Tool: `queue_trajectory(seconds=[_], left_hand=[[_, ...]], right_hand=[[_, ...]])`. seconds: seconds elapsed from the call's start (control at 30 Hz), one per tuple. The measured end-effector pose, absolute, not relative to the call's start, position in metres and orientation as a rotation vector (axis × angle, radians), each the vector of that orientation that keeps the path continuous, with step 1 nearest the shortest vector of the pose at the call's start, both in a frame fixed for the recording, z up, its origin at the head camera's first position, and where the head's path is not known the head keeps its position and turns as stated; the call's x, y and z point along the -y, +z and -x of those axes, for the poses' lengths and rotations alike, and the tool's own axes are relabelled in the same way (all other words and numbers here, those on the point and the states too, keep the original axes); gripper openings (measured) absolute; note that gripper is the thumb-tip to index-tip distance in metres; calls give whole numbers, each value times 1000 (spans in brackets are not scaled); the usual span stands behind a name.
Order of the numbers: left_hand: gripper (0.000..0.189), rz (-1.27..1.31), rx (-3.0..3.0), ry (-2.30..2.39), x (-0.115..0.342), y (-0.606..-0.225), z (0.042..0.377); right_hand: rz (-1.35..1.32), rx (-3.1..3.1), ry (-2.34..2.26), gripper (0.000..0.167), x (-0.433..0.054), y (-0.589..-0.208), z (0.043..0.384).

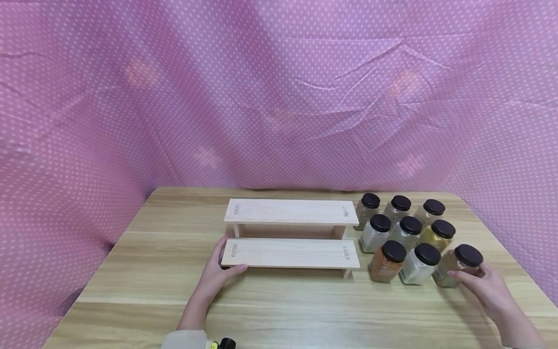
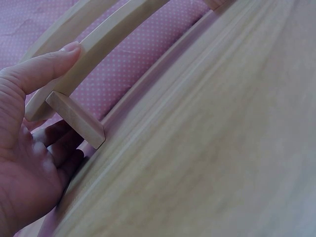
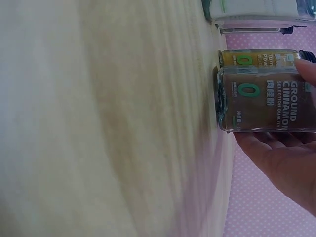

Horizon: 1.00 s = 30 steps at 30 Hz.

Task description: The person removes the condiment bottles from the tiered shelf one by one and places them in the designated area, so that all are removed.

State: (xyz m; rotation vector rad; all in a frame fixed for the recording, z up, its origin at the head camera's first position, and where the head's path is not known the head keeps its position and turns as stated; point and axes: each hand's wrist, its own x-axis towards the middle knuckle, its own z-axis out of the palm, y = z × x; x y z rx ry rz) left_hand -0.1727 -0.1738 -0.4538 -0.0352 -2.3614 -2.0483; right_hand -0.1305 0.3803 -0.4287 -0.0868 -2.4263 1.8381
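Note:
Two pale wooden risers stand one behind the other on the table. My left hand grips the left end of the front riser, its thumb on the top board's front edge. In the left wrist view, the fingers pass behind the riser's leg. At the right, my right hand holds a ground cinnamon jar with a black lid, thumb on the near side and fingers around the far side. The label reads "Ground Cinnamon" on the jar in the right wrist view. The jar looks upright, at table level.
The rear riser is behind the front one. Several black-lidded spice jars stand in rows right of the risers, including an orange-brown jar, a white one and a yellow one. A pink dotted cloth hangs behind the table.

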Motion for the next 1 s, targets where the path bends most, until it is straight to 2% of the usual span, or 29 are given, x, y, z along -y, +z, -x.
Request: queue_trajectory(seconds=[0.27, 0.8, 1.0], left_hand=[[94, 21, 2371, -2047, 173, -452, 172], [95, 3, 2366, -2061, 173, -450, 170], [95, 17, 2358, -2065, 175, -451, 172]], right_hand=[[108, 2419, 1853, 41, -381, -432, 132], [-58, 2285, 2026, 46, -383, -438, 135], [46, 2601, 1552, 44, -393, -450, 140]])
